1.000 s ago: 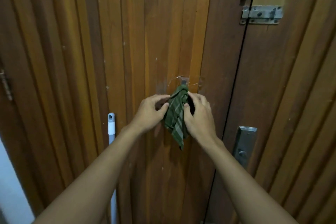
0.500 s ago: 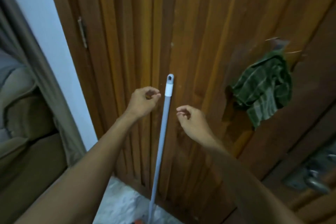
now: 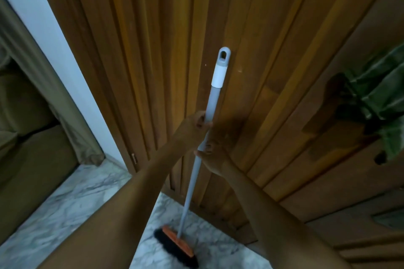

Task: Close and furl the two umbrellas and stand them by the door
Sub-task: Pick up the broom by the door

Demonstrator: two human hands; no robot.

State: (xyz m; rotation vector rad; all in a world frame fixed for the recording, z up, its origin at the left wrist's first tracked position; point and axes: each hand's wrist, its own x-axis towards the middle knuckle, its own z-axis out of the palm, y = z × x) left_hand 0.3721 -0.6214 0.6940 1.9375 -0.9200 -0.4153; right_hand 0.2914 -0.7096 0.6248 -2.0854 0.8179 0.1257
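No umbrella is in view. A broom with a long grey handle (image 3: 215,94) leans against the wooden door (image 3: 273,39); its orange and black head (image 3: 177,244) stands on the marble floor. My left hand (image 3: 195,124) grips the handle about halfway up. Just below it, my right hand (image 3: 213,155) holds the handle from the right side, fingers curled round it.
A green checked cloth (image 3: 380,102) hangs on the door at the right edge. At the left are a white wall strip (image 3: 43,35), a beige curtain (image 3: 54,98) and a brown sofa (image 3: 28,159). Marble floor (image 3: 72,203) runs along the door's foot.
Both hands let go of the green cloth, moved left to the broom and now hold its handle. My view swung left and down, bringing in the floor and the broom head.
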